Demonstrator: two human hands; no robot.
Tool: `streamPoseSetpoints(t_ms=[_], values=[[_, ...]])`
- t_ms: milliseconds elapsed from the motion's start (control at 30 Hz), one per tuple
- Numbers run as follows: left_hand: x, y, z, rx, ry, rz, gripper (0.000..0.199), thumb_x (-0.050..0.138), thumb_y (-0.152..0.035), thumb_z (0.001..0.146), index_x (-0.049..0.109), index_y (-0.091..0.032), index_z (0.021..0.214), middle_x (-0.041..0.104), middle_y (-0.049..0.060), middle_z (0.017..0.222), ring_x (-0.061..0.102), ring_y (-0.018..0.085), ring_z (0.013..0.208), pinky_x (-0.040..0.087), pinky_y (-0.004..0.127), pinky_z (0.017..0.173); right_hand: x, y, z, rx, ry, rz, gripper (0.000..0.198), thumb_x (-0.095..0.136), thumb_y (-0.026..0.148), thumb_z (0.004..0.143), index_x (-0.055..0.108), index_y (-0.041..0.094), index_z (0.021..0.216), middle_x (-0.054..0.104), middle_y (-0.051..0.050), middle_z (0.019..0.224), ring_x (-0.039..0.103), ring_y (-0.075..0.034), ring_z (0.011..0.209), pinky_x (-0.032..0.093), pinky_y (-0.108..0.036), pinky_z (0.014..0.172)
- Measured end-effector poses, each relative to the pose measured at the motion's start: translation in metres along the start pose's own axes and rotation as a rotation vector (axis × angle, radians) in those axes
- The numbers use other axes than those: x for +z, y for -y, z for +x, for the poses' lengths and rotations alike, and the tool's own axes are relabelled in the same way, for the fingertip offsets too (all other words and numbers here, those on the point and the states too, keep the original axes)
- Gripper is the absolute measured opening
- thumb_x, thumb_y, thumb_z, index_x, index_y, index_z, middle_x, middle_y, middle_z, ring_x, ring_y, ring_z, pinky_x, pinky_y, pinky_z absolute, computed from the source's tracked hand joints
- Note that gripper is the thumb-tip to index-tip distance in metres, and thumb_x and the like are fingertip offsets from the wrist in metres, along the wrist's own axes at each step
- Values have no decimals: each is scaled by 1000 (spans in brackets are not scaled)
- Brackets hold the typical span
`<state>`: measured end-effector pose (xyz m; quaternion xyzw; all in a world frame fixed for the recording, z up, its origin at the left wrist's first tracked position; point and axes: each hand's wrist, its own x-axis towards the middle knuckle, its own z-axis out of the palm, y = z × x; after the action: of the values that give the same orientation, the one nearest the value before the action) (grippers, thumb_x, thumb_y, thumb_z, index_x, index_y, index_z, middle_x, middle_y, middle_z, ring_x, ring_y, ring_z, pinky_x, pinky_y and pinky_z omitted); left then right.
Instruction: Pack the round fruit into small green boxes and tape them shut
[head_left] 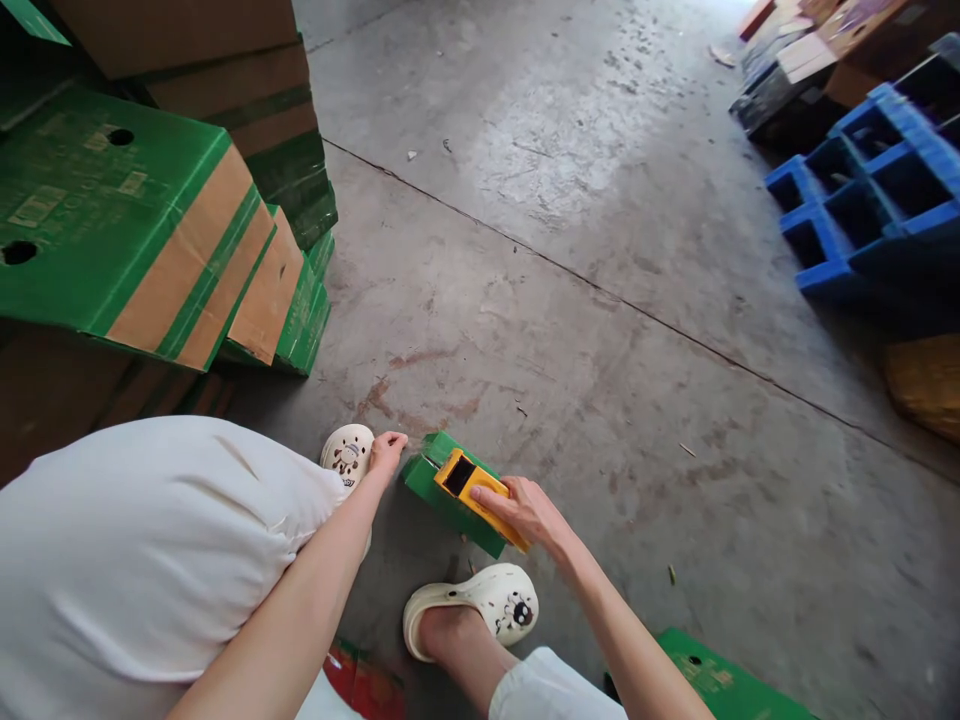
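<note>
My right hand (525,510) grips a yellow hand tool (491,500) with a dark, window-like opening near its front and a thin metal tip. Its exact kind is unclear. Just beneath it, a small green cardboard box (469,535) rests on the floor, and the tool lies over its upper side. My left hand (386,453) is pinched closed just left of this box, beside my left shoe. What its fingertips hold, if anything, is too small to make out. A faint clear sheen shows between those fingertips and the box.
Stacked green and brown cartons (150,220) stand at the left. Blue plastic pallets (885,180) are at the right, with boxes (814,60) behind them. Another green carton (720,675) lies at the lower right. My cream clogs (480,605) flank the small box on the concrete floor (585,330).
</note>
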<state>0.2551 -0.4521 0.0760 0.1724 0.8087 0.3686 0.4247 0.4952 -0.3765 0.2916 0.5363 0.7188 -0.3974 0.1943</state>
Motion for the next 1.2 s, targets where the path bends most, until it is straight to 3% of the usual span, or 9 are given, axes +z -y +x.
streamPoseSetpoints(t_ms=[200,333,500,700,800,900,967,1067,1200], values=[[10,6,-7,27,119,-9,16,67,-30,85,77,-19,85,79,5,86,73,19,85,54,26,77,-1,2,2,11,23,5,64,53,79,87,62,17,73,59,-1,69,51,-15,63,28,-26,54],[10,3,-9,98,172,4,22,66,-32,87,78,-19,99,77,7,98,72,22,99,55,32,93,-1,0,2,-2,19,-2,64,54,79,87,63,17,73,58,-1,67,51,-16,63,28,-26,54],[-4,2,-17,143,175,48,60,68,-30,84,63,-21,143,63,14,136,63,26,127,43,41,116,0,-6,5,-17,21,-6,65,53,80,87,63,17,72,56,-1,67,52,-16,64,29,-26,54],[-38,-26,-16,186,402,-48,66,50,-17,87,56,-25,152,64,14,146,61,23,136,50,39,109,-2,-5,7,-3,6,-8,66,52,82,85,59,18,71,56,-1,68,51,-16,65,28,-26,54],[-53,-53,-12,304,756,-70,91,68,-25,81,34,-34,165,41,9,169,41,27,154,45,41,116,-7,0,5,7,24,21,66,53,82,83,58,18,71,57,-1,68,51,-15,65,29,-26,53],[-54,-75,-11,437,1022,174,142,94,-31,55,12,-31,171,9,11,178,9,35,165,21,51,130,-11,0,3,-8,67,93,67,56,83,80,61,17,72,57,-1,68,51,-15,64,30,-25,51],[-48,-82,-10,459,1050,325,155,99,-33,45,9,-31,171,-5,14,178,-4,39,164,14,56,131,-13,-2,3,-25,111,159,70,59,86,77,64,16,75,59,-1,68,52,-15,63,32,-24,51],[-41,-85,-8,468,1040,399,152,101,-36,43,16,-35,169,-19,14,176,0,44,163,21,58,128,-14,-5,4,-39,173,245,73,61,88,75,67,15,81,64,-2,69,56,-16,63,36,-23,51],[-40,-85,-5,596,1000,485,143,103,-38,38,35,-38,163,-15,10,178,9,48,162,25,60,127,-17,-8,7,-16,235,281,76,63,89,74,71,14,85,67,-3,72,58,-16,62,38,-23,51]])
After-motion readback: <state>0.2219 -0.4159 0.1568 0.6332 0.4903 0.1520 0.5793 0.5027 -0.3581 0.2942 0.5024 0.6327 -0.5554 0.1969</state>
